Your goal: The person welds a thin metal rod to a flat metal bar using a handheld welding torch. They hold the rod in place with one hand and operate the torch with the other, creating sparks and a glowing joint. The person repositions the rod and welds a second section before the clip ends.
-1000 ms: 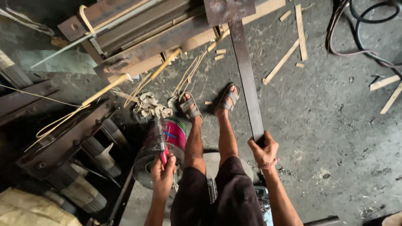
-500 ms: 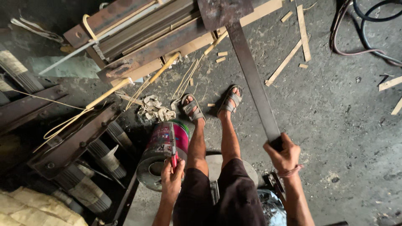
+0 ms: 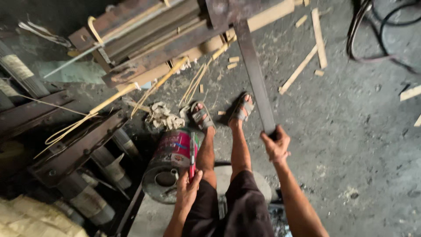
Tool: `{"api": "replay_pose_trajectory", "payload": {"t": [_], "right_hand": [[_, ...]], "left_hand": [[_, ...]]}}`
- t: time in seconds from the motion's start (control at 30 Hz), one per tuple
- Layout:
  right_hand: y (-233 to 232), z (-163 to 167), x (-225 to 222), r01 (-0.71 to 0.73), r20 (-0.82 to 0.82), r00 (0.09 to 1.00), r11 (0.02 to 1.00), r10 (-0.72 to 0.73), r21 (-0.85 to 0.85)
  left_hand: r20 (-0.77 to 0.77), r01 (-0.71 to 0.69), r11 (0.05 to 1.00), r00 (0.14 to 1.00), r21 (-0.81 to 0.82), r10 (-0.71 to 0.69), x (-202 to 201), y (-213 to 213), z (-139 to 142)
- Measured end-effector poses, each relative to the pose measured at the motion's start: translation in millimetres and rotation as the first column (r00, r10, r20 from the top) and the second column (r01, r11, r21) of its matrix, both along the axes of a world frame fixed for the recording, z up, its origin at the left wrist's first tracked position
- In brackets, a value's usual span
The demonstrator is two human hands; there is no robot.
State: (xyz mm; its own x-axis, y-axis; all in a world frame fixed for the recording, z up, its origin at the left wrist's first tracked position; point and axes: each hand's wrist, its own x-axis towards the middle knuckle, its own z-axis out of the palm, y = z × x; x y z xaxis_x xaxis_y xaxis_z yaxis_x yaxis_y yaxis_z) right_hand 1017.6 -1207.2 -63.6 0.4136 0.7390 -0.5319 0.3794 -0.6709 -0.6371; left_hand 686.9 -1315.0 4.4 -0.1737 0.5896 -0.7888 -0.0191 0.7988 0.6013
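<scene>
left hand [image 3: 189,189] closed around a red tool [image 3: 192,153], held upright beside the left knee, just by the tin [image 3: 169,164] on the floor [image 3: 351,145]. right hand [image 3: 276,145] closed on the near end of a long flat bar [image 3: 254,74]. bar runs away over the floor, past the sandalled feet, to the stacked metal and wood [image 3: 149,39] at the far edge. judged: bar stiff, heavy, likely rusty and rough; far end rests on the stack, so hold at the near end, firm wrap.

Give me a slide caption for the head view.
Seated person's right hand grips a long metal bar; left hand holds a red tool.
</scene>
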Motion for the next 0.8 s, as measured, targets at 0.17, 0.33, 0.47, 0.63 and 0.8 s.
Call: {"api": "replay_pose_trajectory", "payload": {"t": [0.17,0.33,0.47,0.63,0.8], "right_hand": [[0,34,-22,0.091,-0.15,0.984,0.996,-0.092,-0.014],[-8,35,-40,0.043,-0.112,0.993,0.999,-0.044,-0.012],[-20,24,-38,-0.028,-0.308,0.951,0.999,0.022,-0.016],[-14,19,-35,-0.058,-0.277,0.959,0.998,0.055,-0.004],[10,50,-49,-0.022,-0.278,0.96,1.0,0.028,0.022]], "left_hand": [[-0.05,0.044,0.996,0.998,0.083,-0.04,8,-1,-1],[-0.182,0.125,0.942,0.981,0.312,-0.07,19,8,1],[-0.167,0.159,0.975,0.977,0.156,-0.133,21,18,22],[-0.206,0.274,0.924,0.953,0.268,-0.223,20,36,41],[-0.269,0.288,0.92,0.939,0.267,-0.215,26,30,29]]}}
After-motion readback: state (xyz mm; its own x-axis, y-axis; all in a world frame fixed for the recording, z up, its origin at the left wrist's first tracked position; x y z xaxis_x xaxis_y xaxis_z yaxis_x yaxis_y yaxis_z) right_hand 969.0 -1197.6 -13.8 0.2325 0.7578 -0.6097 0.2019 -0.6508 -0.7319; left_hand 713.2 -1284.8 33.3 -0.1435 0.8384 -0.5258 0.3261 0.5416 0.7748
